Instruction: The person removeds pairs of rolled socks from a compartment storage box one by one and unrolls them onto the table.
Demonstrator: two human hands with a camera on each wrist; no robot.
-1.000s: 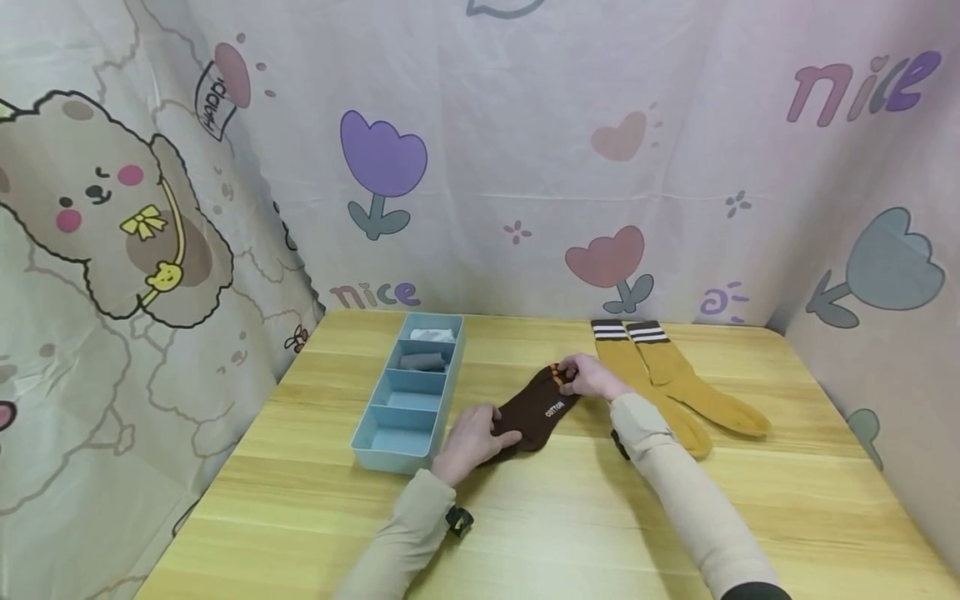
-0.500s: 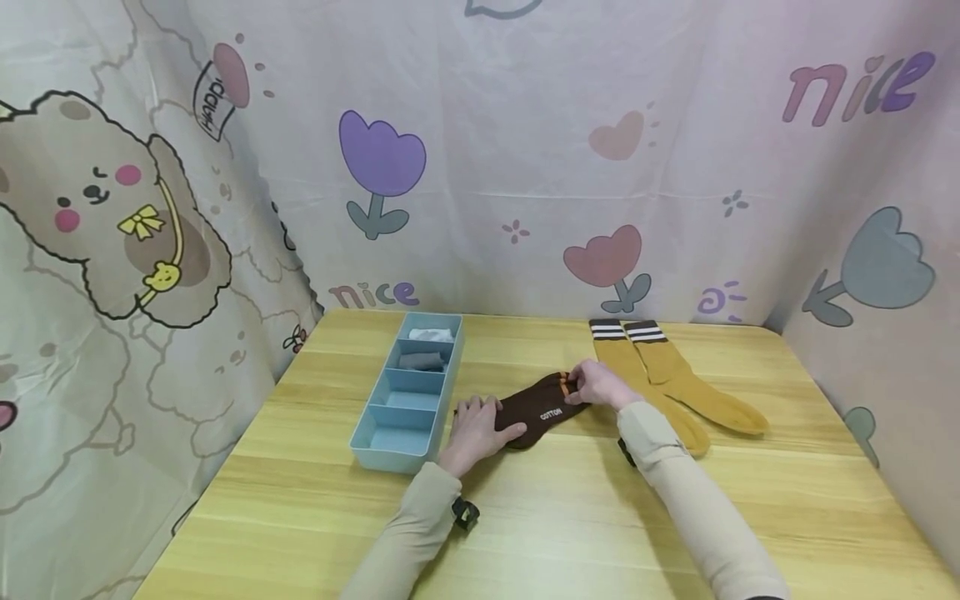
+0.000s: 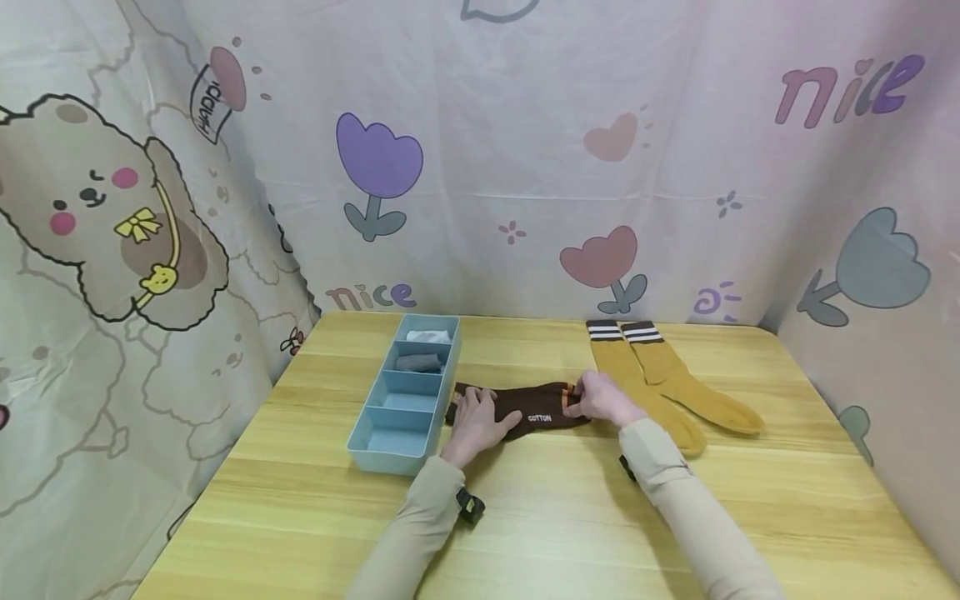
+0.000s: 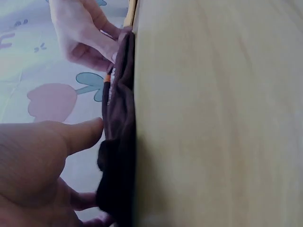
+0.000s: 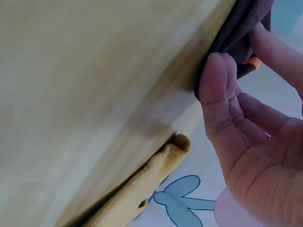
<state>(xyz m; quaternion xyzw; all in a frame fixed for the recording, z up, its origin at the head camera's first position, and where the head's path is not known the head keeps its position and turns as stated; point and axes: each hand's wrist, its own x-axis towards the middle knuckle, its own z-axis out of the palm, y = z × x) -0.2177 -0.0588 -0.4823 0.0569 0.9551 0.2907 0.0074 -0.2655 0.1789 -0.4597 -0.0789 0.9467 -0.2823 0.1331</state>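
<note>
A dark brown sock [image 3: 536, 408] with COTTON lettering and orange stripes lies flat and sideways on the table. My left hand [image 3: 476, 425] rests on its left part, thumb and fingers spread over the fabric. In the left wrist view, the left thumb [image 4: 85, 135] touches the sock's upper side. At the striped right end, my right hand [image 3: 606, 398] pinches the edge. The right wrist view has the dark fabric [image 5: 239, 35] between the right thumb and fingertips. Some of the sock is hidden under the left hand.
Just left of the sock stands a light blue divided box [image 3: 393, 458]. Its back compartments hold a white folded item [image 3: 427, 337] and a grey rolled item [image 3: 418, 362]. Two mustard socks [image 3: 693, 392] with striped cuffs lie on the right. A printed curtain [image 3: 510, 167] hangs behind the table.
The brown sock has turned from a slant to nearly level with the table's back edge. My right hand has moved down and slightly right with its striped end; the left hand has shifted slightly up.
</note>
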